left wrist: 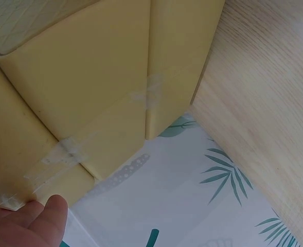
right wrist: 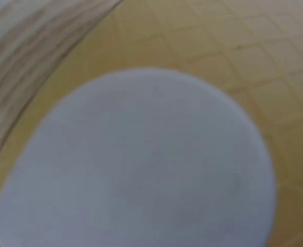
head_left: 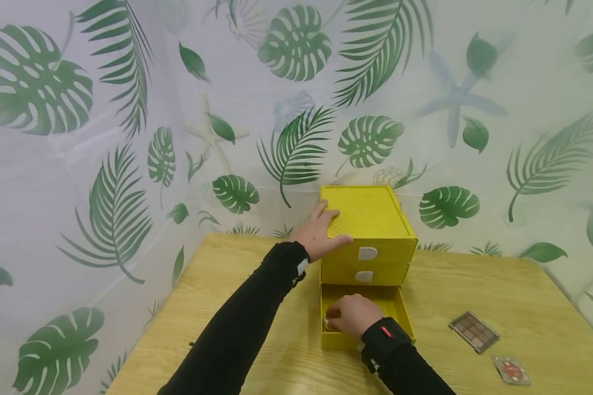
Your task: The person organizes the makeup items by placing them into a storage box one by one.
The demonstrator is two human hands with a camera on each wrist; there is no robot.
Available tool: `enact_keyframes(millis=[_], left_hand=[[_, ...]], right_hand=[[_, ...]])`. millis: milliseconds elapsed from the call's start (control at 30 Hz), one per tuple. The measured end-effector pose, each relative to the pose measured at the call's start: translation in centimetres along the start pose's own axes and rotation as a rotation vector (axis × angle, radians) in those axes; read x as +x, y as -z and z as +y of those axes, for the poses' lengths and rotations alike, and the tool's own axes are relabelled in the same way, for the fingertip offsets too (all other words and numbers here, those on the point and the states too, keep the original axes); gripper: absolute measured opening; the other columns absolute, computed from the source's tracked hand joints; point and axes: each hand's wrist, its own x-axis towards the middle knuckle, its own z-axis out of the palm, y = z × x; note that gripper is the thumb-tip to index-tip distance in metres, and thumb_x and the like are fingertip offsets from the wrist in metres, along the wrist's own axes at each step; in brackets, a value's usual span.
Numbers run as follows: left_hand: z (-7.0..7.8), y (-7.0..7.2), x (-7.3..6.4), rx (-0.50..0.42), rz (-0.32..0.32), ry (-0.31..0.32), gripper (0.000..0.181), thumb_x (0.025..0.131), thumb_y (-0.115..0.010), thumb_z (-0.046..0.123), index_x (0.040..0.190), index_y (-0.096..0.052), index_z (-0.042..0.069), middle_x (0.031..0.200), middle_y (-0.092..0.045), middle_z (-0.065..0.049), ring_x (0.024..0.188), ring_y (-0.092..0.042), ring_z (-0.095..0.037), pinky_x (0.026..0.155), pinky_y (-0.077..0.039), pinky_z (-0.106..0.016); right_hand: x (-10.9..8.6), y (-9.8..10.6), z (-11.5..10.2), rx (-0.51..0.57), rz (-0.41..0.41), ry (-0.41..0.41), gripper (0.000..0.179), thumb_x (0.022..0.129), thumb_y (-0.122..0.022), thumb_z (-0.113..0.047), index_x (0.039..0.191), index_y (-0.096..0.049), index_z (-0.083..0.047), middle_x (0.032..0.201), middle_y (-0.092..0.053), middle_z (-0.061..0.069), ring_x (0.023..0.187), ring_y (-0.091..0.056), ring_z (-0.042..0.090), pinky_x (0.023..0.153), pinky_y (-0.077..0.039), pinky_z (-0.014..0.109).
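Observation:
A yellow cabinet of stacked drawers stands on the table, its lowest drawer pulled out. My left hand rests on the cabinet's top left edge with fingers spread and the thumb toward the front. In the left wrist view its fingers lie against the cabinet's taped side. My right hand reaches over the drawer's front wall, fingertips bent together inside around something small and pale, mostly hidden; I cannot tell its kind. A white rounded handle on waffle-patterned yellow fills the right wrist view.
An eyeshadow palette lies on the wooden table to the right of the drawer. Nearer the front is a small clear case with red inside. A leaf-printed wall covering rises behind the cabinet and along the left.

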Motion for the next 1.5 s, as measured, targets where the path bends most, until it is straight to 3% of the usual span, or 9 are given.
enact_keyframes(millis=[333,533,633,833,1133,1300,1500], left_hand=[[0.0,-0.1,0.0,0.001,0.006,-0.006,0.081,0.084,-0.050,0.070,0.146,-0.034,0.020,0.157,-0.010,-0.006,0.131,-0.032,-0.023,0.102,-0.039,-0.041],[-0.2,-0.1,-0.1,-0.001,0.005,-0.011,0.081,0.085,-0.050,0.070,0.146,-0.033,0.020,0.157,-0.009,-0.006,0.131,-0.031,-0.023,0.102,-0.039,-0.041],[-0.3,-0.2,-0.3,-0.011,0.004,-0.003,0.080,0.085,-0.050,0.069,0.147,-0.032,0.021,0.157,-0.008,-0.006,0.131,-0.032,-0.023,0.101,-0.040,-0.041],[-0.2,-0.3,-0.3,-0.020,-0.002,0.009,0.082,0.084,-0.050,0.070,0.147,-0.032,0.021,0.158,-0.008,-0.005,0.131,-0.032,-0.023,0.102,-0.039,-0.041],[0.0,0.1,0.2,-0.026,0.005,-0.005,0.081,0.085,-0.052,0.067,0.146,-0.032,0.018,0.158,-0.006,-0.007,0.134,-0.026,-0.022,0.105,-0.035,-0.041],[-0.1,0.2,0.2,-0.024,0.011,-0.025,0.080,0.086,-0.053,0.066,0.146,-0.033,0.017,0.157,-0.008,-0.008,0.133,-0.028,-0.024,0.104,-0.036,-0.041],[-0.2,-0.2,0.1,-0.033,0.011,-0.023,0.081,0.085,-0.053,0.067,0.146,-0.034,0.018,0.157,-0.007,-0.008,0.133,-0.028,-0.024,0.104,-0.037,-0.042]], right_hand=[[-0.5,-0.5,0.4,0.006,0.027,0.038,0.014,0.087,-0.066,-0.035,0.086,-0.076,-0.026,0.074,-0.066,-0.014,0.063,-0.052,0.004,0.063,-0.050,0.035],[-1.0,-0.4,0.7,0.030,0.062,0.032,0.027,0.091,-0.061,-0.039,0.101,-0.074,-0.019,0.092,-0.069,-0.006,0.081,-0.059,0.011,0.077,-0.052,0.043],[-1.7,-0.1,1.1,0.052,0.118,0.027,0.031,0.091,-0.062,-0.037,0.108,-0.072,-0.014,0.100,-0.067,-0.001,0.092,-0.059,0.018,0.083,-0.050,0.046],[-4.8,1.7,2.4,0.068,0.287,-0.044,0.022,0.089,-0.067,-0.029,0.108,-0.070,-0.018,0.103,-0.064,-0.002,0.098,-0.057,0.020,0.084,-0.049,0.046],[-9.2,4.2,8.2,0.049,0.397,-0.194,0.044,0.091,-0.063,-0.035,0.128,-0.056,-0.013,0.127,-0.049,0.021,0.109,-0.047,0.043,0.080,-0.046,0.059],[-11.1,4.3,11.7,-0.019,0.343,-0.299,0.064,0.089,-0.062,-0.047,0.135,-0.048,-0.006,0.130,-0.039,0.033,0.109,-0.038,0.054,0.080,-0.041,0.066],[-12.4,4.7,14.4,-0.060,0.267,-0.434,0.080,0.082,-0.065,-0.054,0.135,-0.044,0.002,0.127,-0.035,0.042,0.106,-0.035,0.060,0.079,-0.038,0.072]])
